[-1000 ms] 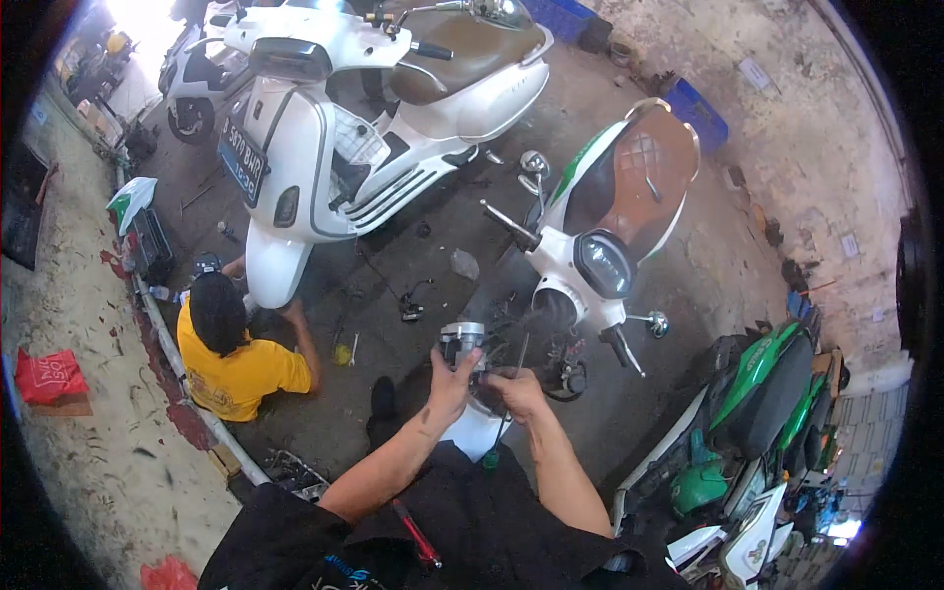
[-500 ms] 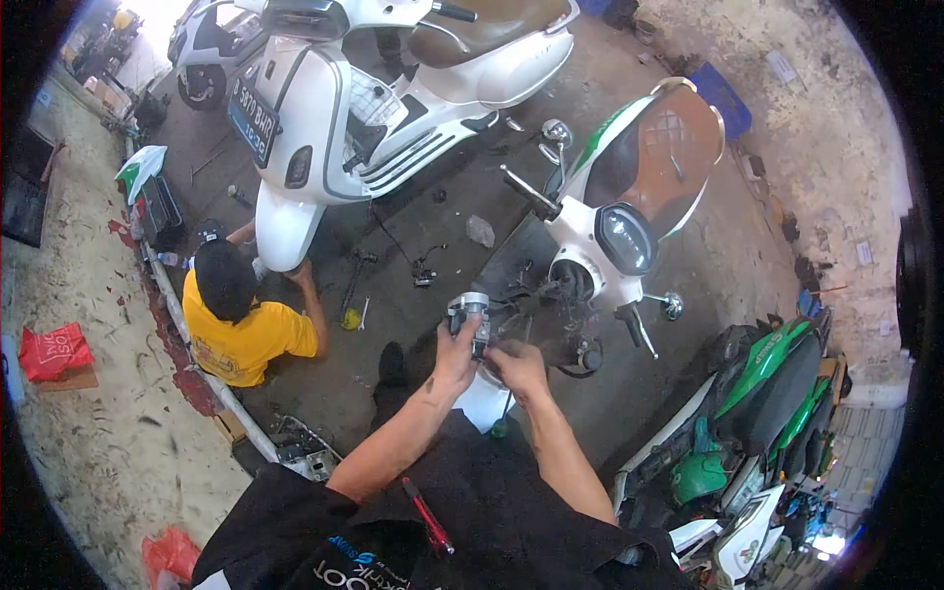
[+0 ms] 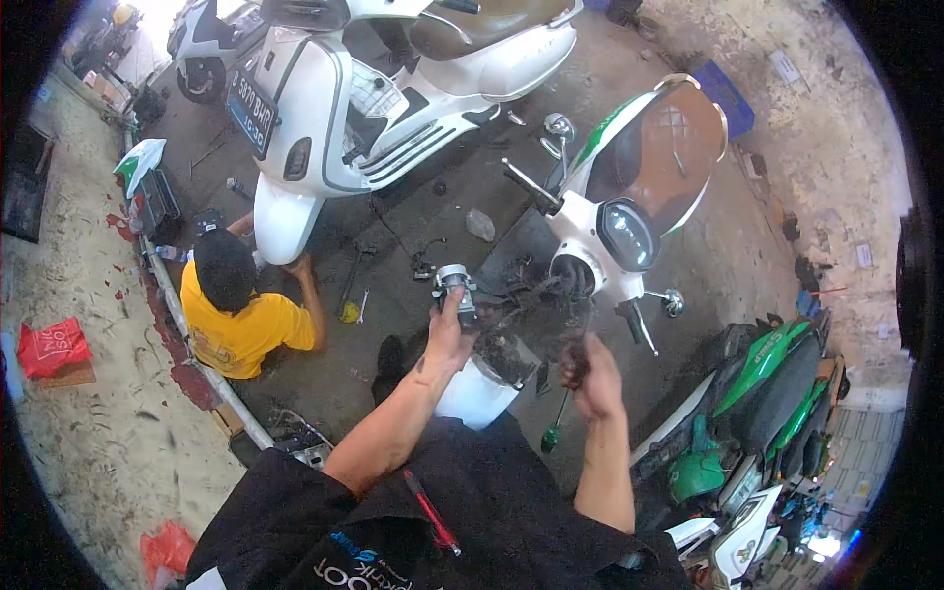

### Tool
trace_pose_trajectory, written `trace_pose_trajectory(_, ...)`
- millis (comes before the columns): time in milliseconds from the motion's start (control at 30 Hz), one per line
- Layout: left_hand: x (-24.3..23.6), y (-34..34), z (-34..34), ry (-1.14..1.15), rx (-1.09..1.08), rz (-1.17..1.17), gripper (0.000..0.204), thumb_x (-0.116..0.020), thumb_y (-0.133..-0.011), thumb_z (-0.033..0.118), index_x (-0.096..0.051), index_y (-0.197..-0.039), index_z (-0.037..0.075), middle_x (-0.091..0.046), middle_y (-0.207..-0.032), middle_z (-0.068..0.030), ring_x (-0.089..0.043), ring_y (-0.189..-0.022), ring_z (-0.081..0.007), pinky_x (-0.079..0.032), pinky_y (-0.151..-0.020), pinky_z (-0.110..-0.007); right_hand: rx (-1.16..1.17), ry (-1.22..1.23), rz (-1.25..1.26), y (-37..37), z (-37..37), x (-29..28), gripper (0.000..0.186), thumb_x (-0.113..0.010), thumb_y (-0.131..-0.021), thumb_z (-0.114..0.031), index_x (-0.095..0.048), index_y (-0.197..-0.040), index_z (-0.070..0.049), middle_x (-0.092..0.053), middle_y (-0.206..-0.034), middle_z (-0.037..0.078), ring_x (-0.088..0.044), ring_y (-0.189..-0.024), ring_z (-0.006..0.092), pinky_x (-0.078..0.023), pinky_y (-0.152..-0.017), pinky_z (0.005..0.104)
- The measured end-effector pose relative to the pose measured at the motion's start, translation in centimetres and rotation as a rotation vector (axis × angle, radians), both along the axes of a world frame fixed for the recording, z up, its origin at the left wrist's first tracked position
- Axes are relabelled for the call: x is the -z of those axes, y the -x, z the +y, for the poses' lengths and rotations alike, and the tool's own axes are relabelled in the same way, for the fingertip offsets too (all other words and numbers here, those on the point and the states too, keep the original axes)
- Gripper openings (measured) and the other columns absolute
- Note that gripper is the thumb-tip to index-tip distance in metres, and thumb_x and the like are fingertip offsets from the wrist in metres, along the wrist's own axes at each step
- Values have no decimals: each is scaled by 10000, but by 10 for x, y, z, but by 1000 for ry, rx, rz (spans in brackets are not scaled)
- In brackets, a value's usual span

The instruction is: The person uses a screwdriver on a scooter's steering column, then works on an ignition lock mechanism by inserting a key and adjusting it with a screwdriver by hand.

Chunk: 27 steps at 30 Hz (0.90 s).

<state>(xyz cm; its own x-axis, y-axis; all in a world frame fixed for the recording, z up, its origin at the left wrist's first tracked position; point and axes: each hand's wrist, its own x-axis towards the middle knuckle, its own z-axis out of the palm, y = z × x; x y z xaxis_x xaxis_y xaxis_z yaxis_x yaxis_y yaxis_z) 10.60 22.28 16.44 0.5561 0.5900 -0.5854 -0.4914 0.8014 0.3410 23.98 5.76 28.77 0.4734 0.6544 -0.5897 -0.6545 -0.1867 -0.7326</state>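
My left hand is closed around a silver-grey metal part with a rounded top, raised over the front of the disassembled scooter. Off to the right, my right hand is curled shut near the scooter's exposed dark wiring. A green-handled screwdriver hangs below that hand, its thin shaft running up to the fingers. Dark matter shows at those fingers, too blurred to name. Between my arms sits a white fender. Ahead stands the white scooter's headset, its front cover off.
A co-worker in a yellow shirt crouches at left by another white scooter. A wrench and loose parts lie on the floor. Green-and-white scooter bodies stand at right. A plastic bag lies ahead.
My hands have parted. The right hand moved right with the screwdriver, and the left moved slightly left and forward with the metal part. More of the white fender shows between them.
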Motion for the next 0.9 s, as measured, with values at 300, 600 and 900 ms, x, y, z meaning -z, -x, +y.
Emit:
trace_pose_trajectory(300,-6,-24,-3,-50,-66,62,473,-614,-889,274,-284,-1192,121,-532,-990,-90,-593,-806,-223,-520,-742,-467,-451,373,-936,57,24,53,350,-449,-980,-307,-599,-1039,3,-631,-923,233,-614,-881,397,-461,-760,429)
trace_pose_trajectory(600,-8,-25,0,-77,-182,75,499,-624,-880,243,-271,-1219,142,-521,-1011,-90,-587,-755,-222,-519,-693,-442,-457,395,-935,56,41,49,345,-468,-961,-298,-617,-971,14,-619,-856,260,-588,-849,454,-460,-721,452)
trace_pose_trajectory(900,-16,-28,-2,-128,-203,92,401,-601,-904,243,-334,-1178,120,-522,-1006,-80,-577,-821,-216,-532,-710,-424,-492,438,-901,52,47,51,401,-479,-945,-307,-614,-989,69,-632,-899,279,-602,-908,420,-441,-814,411)
